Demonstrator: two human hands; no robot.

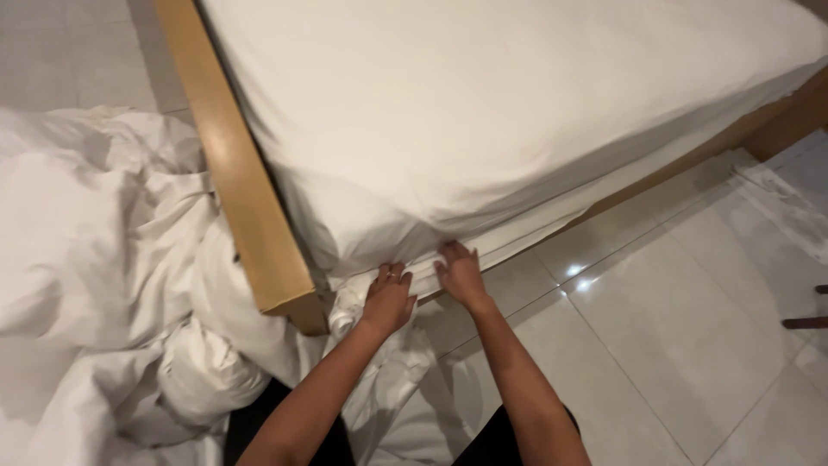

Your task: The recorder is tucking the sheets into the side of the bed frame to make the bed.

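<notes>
where the mattress (517,103) corner meets the wooden frame (250,198), left hand (388,300) and right hand (461,274) press the white sheet (448,250) edge under it, fingers flat, close together; bedding (86,259) heaped left.

Bare forearms, ring on left hand (387,299), dark trousers.

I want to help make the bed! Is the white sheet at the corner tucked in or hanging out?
Hanging out. The sheet spills from the mattress corner onto the floor; both the left hand and right hand press there.
</notes>
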